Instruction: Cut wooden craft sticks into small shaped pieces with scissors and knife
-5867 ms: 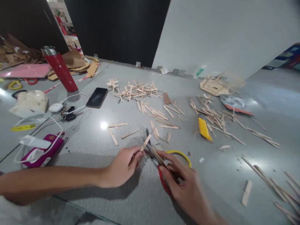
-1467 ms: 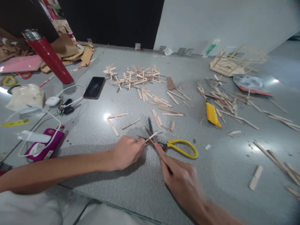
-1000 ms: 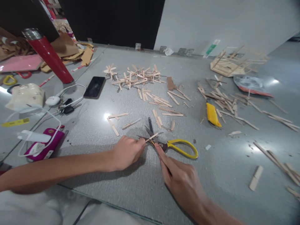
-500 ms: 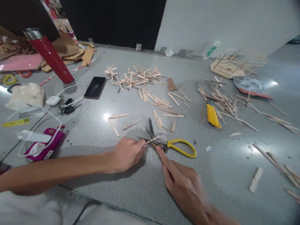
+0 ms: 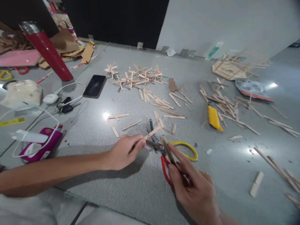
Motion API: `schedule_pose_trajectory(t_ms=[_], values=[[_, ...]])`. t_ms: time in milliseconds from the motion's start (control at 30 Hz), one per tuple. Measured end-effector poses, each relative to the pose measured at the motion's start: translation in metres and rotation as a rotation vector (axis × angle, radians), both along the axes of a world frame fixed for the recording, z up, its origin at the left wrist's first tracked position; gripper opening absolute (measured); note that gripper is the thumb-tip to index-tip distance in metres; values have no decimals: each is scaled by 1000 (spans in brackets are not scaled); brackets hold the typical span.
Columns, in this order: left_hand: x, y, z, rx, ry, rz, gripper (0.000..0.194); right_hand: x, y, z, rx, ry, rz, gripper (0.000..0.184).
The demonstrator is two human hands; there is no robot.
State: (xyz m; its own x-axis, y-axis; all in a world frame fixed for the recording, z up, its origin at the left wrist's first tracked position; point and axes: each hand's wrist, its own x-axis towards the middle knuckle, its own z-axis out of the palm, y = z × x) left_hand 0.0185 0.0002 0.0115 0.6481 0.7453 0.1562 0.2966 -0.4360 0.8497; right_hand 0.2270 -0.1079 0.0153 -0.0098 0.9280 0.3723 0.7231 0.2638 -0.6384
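Note:
My left hand (image 5: 124,151) is closed in a pinch on a short popsicle stick piece (image 5: 152,132) that lies slanted on the grey table (image 5: 131,187). Just right of it lie scissors (image 5: 154,145) with one yellow handle (image 5: 186,146) and one red handle (image 5: 165,171). My right hand (image 5: 195,190) is at the lower right, its fingers closed on a long wooden stick (image 5: 167,151) and resting against the red handle. The scissor blades point toward my left fingertips.
Loose popsicle sticks (image 5: 140,76) are scattered across the middle and right. A yellow utility knife (image 5: 214,118) lies at the right, a stick model (image 5: 234,67) behind it. A phone (image 5: 95,86), red flask (image 5: 48,51), mouse (image 5: 50,98), keys and magenta box (image 5: 38,147) crowd the left.
My right hand pulled back toward me and now grips a long stick at the scissors; the red handle has come into sight. My left hand still pinches the short stick, now raised slightly.

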Motion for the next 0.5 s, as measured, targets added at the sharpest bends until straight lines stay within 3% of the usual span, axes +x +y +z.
schedule_pose_trajectory(t_ms=[500], values=[[-1, -2, -3, 26, 32, -23, 30, 0, -2, -8, 121, -105, 91, 42]])
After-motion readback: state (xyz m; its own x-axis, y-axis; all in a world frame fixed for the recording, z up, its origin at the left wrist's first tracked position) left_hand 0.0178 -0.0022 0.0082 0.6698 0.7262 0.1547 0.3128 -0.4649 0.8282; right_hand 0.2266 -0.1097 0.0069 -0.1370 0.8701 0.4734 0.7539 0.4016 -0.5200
